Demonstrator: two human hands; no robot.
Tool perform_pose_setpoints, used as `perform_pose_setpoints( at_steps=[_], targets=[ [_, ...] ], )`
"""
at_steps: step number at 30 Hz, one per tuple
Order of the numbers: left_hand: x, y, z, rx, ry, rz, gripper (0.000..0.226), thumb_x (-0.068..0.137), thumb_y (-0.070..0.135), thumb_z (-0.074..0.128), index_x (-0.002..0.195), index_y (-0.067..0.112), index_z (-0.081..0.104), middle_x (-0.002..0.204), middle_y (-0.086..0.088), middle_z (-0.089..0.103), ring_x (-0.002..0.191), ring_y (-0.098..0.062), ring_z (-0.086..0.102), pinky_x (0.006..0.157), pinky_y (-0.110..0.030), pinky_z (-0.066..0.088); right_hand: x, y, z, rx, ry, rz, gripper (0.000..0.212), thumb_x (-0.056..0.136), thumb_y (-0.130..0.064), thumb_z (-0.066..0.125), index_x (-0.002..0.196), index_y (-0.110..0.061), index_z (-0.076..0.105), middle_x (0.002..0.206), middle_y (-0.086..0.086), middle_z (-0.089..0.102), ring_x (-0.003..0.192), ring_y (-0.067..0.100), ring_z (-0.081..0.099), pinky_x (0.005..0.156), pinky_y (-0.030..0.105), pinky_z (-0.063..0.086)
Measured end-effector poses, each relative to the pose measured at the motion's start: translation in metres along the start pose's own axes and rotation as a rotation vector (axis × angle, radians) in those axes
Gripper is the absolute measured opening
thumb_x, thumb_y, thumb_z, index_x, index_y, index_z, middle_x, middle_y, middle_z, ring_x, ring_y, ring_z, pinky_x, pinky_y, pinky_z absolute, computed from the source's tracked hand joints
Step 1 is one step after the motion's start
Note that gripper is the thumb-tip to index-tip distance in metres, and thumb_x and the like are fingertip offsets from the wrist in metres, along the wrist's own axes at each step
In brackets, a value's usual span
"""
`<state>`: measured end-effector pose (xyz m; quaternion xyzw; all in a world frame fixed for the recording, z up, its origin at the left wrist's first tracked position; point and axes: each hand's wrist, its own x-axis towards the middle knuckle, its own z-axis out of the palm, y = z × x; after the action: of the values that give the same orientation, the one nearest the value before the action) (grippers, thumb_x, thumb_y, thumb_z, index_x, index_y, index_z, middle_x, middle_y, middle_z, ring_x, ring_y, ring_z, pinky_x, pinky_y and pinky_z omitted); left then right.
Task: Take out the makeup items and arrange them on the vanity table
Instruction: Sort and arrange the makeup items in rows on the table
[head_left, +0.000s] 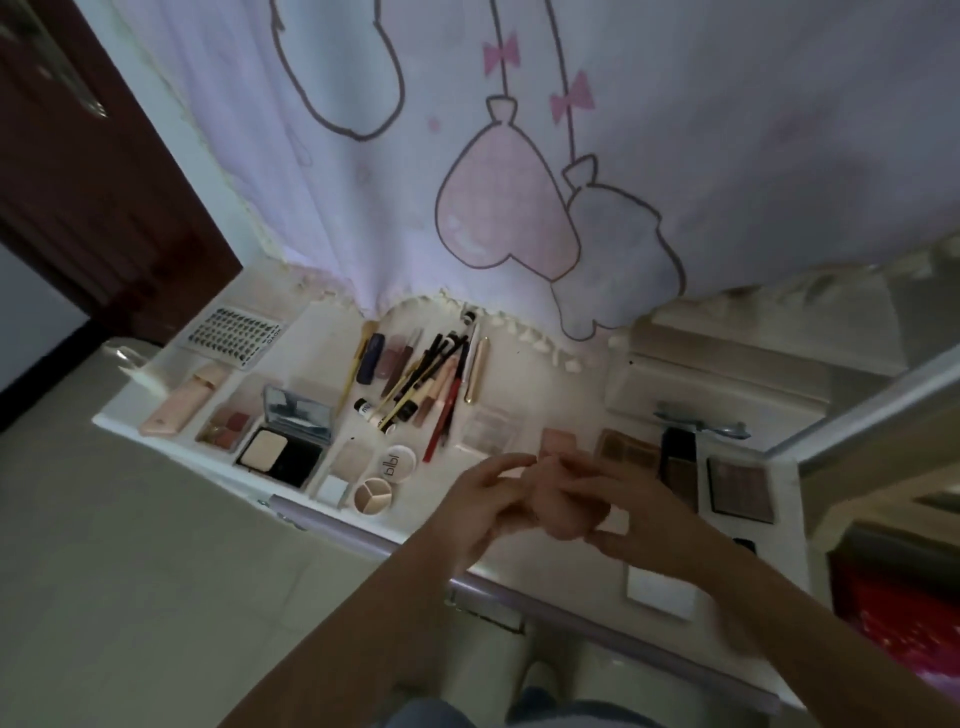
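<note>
A: Both hands meet over the table (545, 571) front edge. The left hand (483, 501) and right hand (631, 512) curl around one beige sponge (563, 519) between them.

B: Around them?

A: At ten o'clock, a heap of pencils (431, 382). Farther left an open compact (283, 449), with a round pot (397, 462) beside it. At two o'clock, dark palettes (680, 465). At five o'clock a white pad (660, 592) by the right wrist.

B: In the way?

A: A curtain (519, 156) hangs onto the table's back, its hem touching the pencil tops.
</note>
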<state>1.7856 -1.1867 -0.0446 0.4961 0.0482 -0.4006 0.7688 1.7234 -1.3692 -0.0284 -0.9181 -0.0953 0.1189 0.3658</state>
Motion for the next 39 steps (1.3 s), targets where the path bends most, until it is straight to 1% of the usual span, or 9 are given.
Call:
perform_pose_setpoints(
  at_steps=[3,7,10,16,22,27,31,34,39],
  targets=[
    [0.002,-0.001,0.017,-0.126,0.078,0.081,0.018,0.087,-0.006,0.049,0.095,0.009,0.056,0.071,-0.007,0.072,0.067,-0.017,0.070,0.060,-0.025,0.057,0.000,0.004,-0.011,0.065,0.132,0.015,0.056,0.080,0.003,0.061,0.130,-0.015,0.044,0.139,-0.006,0.026,0.128,0.006,0.030,0.092,-0.006,0.025],
    [0.005,0.002,0.038,-0.161,0.097,0.160,0.016,0.087,-0.006,0.049,0.092,0.009,0.051,0.083,-0.013,0.066,0.067,-0.016,0.069,0.062,-0.024,0.057,0.004,0.000,-0.021,0.209,0.198,0.071,0.050,0.075,-0.018,0.072,0.117,-0.034,0.050,0.128,-0.012,0.036,0.117,0.008,0.041,0.091,0.016,0.038],
    [0.007,0.005,0.044,0.034,0.070,0.205,0.023,0.083,-0.008,0.054,0.091,0.012,0.047,0.102,-0.012,0.054,0.077,-0.015,0.063,0.069,-0.024,0.057,0.006,-0.003,-0.029,0.386,0.291,0.096,0.039,0.068,-0.014,0.076,0.091,-0.037,0.055,0.109,-0.019,0.046,0.100,0.011,0.053,0.076,0.011,0.045],
    [0.010,0.012,0.042,0.332,0.016,0.263,0.034,0.074,-0.018,0.059,0.078,0.012,0.043,0.079,-0.002,0.051,0.060,0.001,0.061,0.059,-0.013,0.051,0.003,0.000,-0.044,0.374,0.208,0.103,0.039,0.071,-0.013,0.073,0.078,-0.045,0.052,0.095,-0.017,0.054,0.079,-0.005,0.051,0.058,-0.003,0.040],
    [0.010,0.016,0.040,0.417,0.113,0.300,0.036,0.070,-0.014,0.066,0.080,0.016,0.049,0.081,-0.001,0.055,0.073,-0.011,0.057,0.061,-0.013,0.050,0.006,0.002,-0.044,0.484,0.194,0.090,0.042,0.073,-0.006,0.070,0.090,-0.042,0.058,0.087,-0.028,0.056,0.073,-0.016,0.054,0.061,-0.004,0.041],
    [0.002,0.010,0.029,0.419,0.150,0.302,0.037,0.070,-0.016,0.066,0.082,0.015,0.049,0.081,-0.001,0.058,0.064,0.002,0.063,0.059,-0.010,0.050,0.010,0.002,-0.032,0.571,0.144,0.046,0.051,0.072,0.000,0.070,0.107,-0.033,0.056,0.094,-0.025,0.055,0.087,-0.009,0.053,0.069,-0.003,0.043],
    [-0.006,0.001,0.016,0.416,0.216,0.287,0.038,0.069,-0.019,0.065,0.080,0.014,0.049,0.080,-0.002,0.059,0.060,0.005,0.064,0.057,-0.010,0.050,0.017,0.002,-0.019,0.616,0.055,0.036,0.047,0.071,-0.001,0.072,0.101,-0.035,0.062,0.095,-0.023,0.059,0.085,-0.006,0.060,0.071,0.008,0.050],
    [-0.012,-0.008,0.005,0.379,0.241,0.261,0.038,0.069,-0.022,0.062,0.081,0.012,0.049,0.080,-0.003,0.059,0.060,0.004,0.064,0.057,-0.010,0.050,0.024,0.004,-0.008,0.534,-0.010,0.031,0.044,0.071,-0.006,0.073,0.113,-0.017,0.063,0.094,-0.014,0.060,0.092,0.005,0.059,0.078,0.017,0.050],
    [-0.019,-0.022,-0.014,0.347,0.292,0.219,0.039,0.070,-0.023,0.061,0.083,0.012,0.049,0.079,-0.003,0.059,0.060,0.005,0.063,0.057,-0.010,0.050,0.037,-0.001,0.008,0.468,-0.114,-0.039,0.016,0.077,-0.011,0.069,0.093,-0.016,0.069,0.076,-0.011,0.068,0.070,-0.001,0.062,0.069,0.011,0.046]
  ],
)
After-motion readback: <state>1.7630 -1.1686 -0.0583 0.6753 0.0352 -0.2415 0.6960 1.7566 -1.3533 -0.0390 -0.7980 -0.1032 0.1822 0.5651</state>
